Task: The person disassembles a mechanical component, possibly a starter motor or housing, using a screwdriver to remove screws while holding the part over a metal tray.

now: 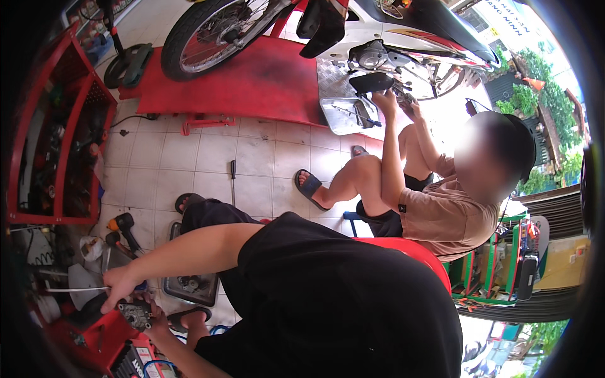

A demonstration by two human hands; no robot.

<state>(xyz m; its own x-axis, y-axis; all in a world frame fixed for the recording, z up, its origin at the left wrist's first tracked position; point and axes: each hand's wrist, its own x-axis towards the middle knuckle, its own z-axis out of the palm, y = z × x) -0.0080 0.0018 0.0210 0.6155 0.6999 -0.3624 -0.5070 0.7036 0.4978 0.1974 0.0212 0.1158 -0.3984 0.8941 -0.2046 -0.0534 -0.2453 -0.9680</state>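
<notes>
We are steadying a small grey metal engine part [135, 313] with our left hand [156, 322], fingers gripping it, while our right hand [118, 286], fingers closed, is working a thin metal rod [69, 290].

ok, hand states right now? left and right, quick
Left hand: closed around a thin metal rod.
Right hand: under a small grey metal engine part, holding it; fingers mostly hidden.

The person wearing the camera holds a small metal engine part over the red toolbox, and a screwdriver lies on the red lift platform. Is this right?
Not quite. The head view shows the screwdriver lying on the tiled floor, not on the red lift platform. The rest holds: both hands grip the small metal part over the red toolbox.
</notes>
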